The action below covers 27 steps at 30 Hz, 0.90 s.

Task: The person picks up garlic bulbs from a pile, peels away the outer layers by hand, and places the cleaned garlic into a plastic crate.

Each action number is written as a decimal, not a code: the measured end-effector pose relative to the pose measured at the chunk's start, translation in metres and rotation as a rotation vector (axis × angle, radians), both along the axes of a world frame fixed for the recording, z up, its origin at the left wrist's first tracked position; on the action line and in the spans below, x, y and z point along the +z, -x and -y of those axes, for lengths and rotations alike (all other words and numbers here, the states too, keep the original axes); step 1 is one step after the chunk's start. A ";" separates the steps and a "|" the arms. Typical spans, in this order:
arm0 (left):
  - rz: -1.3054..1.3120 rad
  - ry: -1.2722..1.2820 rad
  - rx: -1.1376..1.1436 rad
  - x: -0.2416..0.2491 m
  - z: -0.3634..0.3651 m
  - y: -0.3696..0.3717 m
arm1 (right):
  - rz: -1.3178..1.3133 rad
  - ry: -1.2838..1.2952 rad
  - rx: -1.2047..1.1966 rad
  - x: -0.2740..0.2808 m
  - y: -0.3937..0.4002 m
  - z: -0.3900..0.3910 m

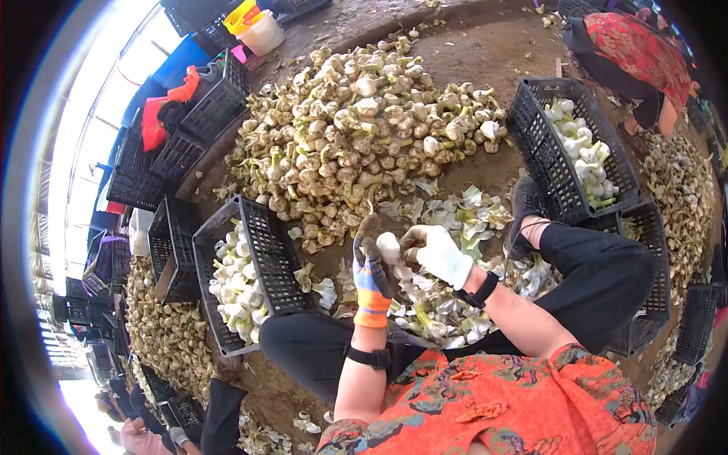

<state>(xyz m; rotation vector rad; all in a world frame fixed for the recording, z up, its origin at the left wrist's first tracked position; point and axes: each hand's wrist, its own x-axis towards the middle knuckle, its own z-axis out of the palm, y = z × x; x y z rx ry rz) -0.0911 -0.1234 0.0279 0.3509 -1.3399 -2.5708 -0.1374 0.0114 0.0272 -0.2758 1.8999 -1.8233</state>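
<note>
My left hand (370, 274), in an orange and blue glove with dark, dirty fingers, is closed round a white garlic bulb (388, 247) above my lap. Close on the bulb's right side is my right hand (437, 254), in a white glove with soiled fingertips; its fingers are bent together, and what they hold is too small to make out. Loose peeled skins (447, 303) lie on the ground beneath both hands. Beyond them rises a big heap of unpeeled garlic (341, 129).
Black crates of white garlic stand at the left (273, 250) and right (535, 152) of my legs. A person in red (633, 49) bends at the upper right. Other people are at the lower left. Stacked crates (216, 98) and a white bucket (262, 34) stand at the upper left.
</note>
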 end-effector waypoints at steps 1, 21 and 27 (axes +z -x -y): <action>0.001 -0.094 -0.007 -0.003 0.003 -0.001 | 0.041 0.000 0.015 0.002 -0.002 0.002; 0.199 -0.011 0.320 -0.026 0.104 0.013 | 0.047 -0.399 -0.175 -0.143 0.132 0.127; 0.003 0.003 0.033 -0.040 0.068 0.019 | 0.287 0.319 0.111 -0.005 0.072 0.077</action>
